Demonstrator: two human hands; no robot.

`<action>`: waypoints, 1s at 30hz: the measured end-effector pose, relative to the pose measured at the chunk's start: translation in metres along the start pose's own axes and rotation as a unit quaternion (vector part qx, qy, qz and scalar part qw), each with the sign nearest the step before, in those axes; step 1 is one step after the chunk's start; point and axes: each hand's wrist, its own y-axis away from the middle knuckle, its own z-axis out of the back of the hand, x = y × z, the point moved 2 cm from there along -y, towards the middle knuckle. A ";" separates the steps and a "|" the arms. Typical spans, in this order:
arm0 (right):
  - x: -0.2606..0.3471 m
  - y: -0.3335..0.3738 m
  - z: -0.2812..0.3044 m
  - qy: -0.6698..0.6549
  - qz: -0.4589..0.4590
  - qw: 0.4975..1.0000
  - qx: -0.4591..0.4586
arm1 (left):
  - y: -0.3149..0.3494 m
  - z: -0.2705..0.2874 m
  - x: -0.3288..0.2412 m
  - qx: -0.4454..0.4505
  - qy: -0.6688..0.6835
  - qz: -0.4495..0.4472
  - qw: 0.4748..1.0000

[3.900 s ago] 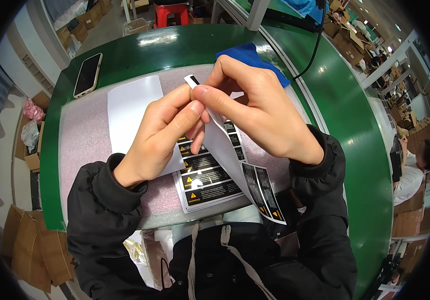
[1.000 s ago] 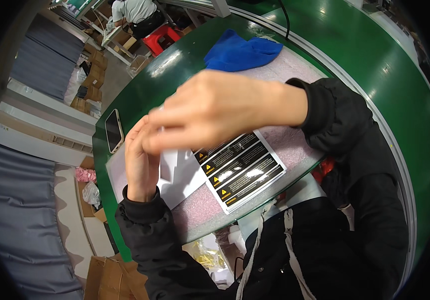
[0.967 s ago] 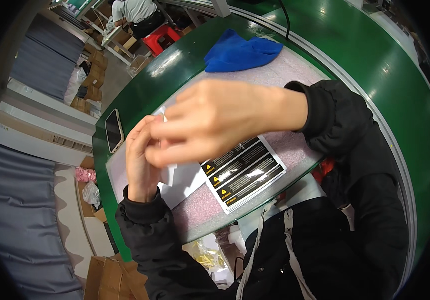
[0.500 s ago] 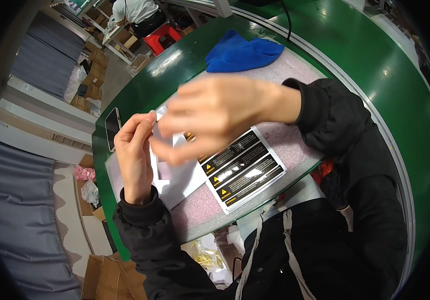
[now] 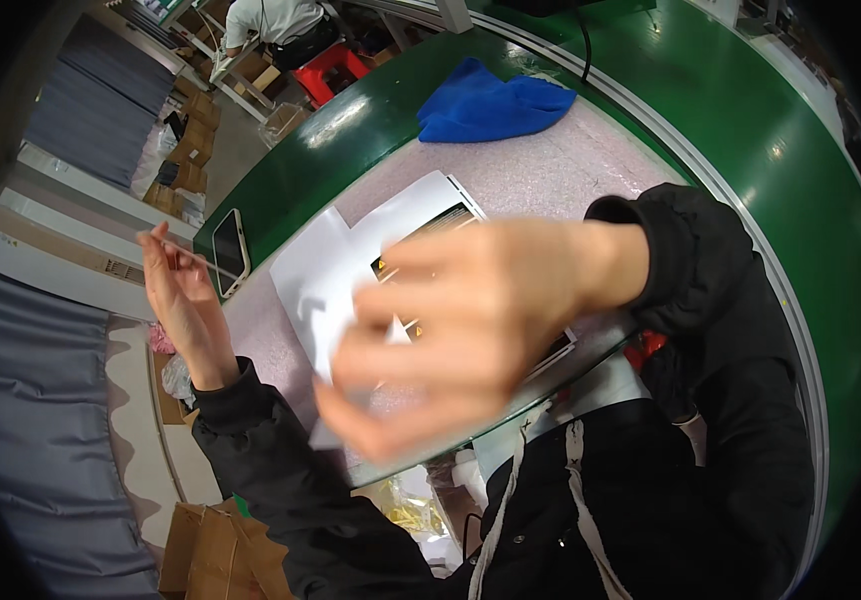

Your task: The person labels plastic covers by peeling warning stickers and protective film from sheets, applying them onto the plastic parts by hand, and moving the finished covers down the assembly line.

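Note:
My left hand point(image 5: 188, 305) is raised past the left edge of the foam pad. Its fingertips pinch a thin flat piece point(image 5: 195, 255), seen nearly edge-on, so its kind is unclear. My right hand point(image 5: 470, 320), smeared by motion, is over the sheets, and its finger hold cannot be made out. Under it lie sheets of black warning labels point(image 5: 440, 222) with yellow triangles, mostly hidden by the hand. A white sheet of paper point(image 5: 308, 262) lies to their left on the pad, with a shadow across it.
The pinkish foam pad point(image 5: 590, 150) lies on a green table point(image 5: 340, 130). A blue cloth point(image 5: 490, 108) is at the pad's far edge, and a phone point(image 5: 231, 252) at its left. A metal rail point(image 5: 685, 135) runs along the right. Beyond, a person sits on a red stool point(image 5: 330, 72).
My left hand has moved left and up, away from the white paper, with the thin piece in its fingers. My right hand has swung down and to the right over the label sheets.

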 end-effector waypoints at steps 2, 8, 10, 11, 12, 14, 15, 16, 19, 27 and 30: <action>-0.018 0.002 0.002 0.013 -0.035 0.997 0.061 | 0.001 0.002 -0.006 0.089 0.024 -0.014 0.996; -0.026 0.010 -0.014 -0.090 -0.141 0.983 0.076 | 0.026 -0.021 -0.011 0.108 -0.021 -0.067 0.992; -0.020 0.011 -0.019 -0.110 -0.153 0.979 0.078 | 0.035 -0.033 -0.013 0.125 -0.022 -0.079 0.989; -0.018 0.012 -0.021 -0.096 -0.156 0.980 0.080 | 0.039 -0.037 -0.014 0.140 -0.025 -0.087 0.986; -0.017 0.012 -0.022 -0.081 -0.158 0.981 0.081 | 0.042 -0.041 -0.016 0.156 -0.023 -0.090 0.983; -0.018 0.014 -0.023 -0.067 -0.160 0.981 0.083 | 0.045 -0.045 -0.018 0.185 -0.018 -0.096 0.978; -0.019 0.015 -0.022 -0.037 -0.149 0.985 0.077 | 0.044 -0.045 -0.018 0.184 -0.017 -0.096 0.978; -0.022 0.015 -0.022 -0.007 -0.138 0.988 0.071 | 0.044 -0.045 -0.018 0.189 -0.005 -0.087 0.978; -0.024 0.016 -0.025 0.032 -0.128 0.990 0.057 | 0.043 -0.042 -0.016 0.197 0.021 -0.068 0.978; -0.026 0.014 -0.024 0.071 -0.117 0.990 -0.037 | 0.043 -0.045 -0.015 0.216 -0.010 -0.032 0.976; -0.026 0.016 -0.023 0.061 -0.105 0.992 0.025 | 0.047 -0.047 -0.014 0.201 0.016 -0.002 0.979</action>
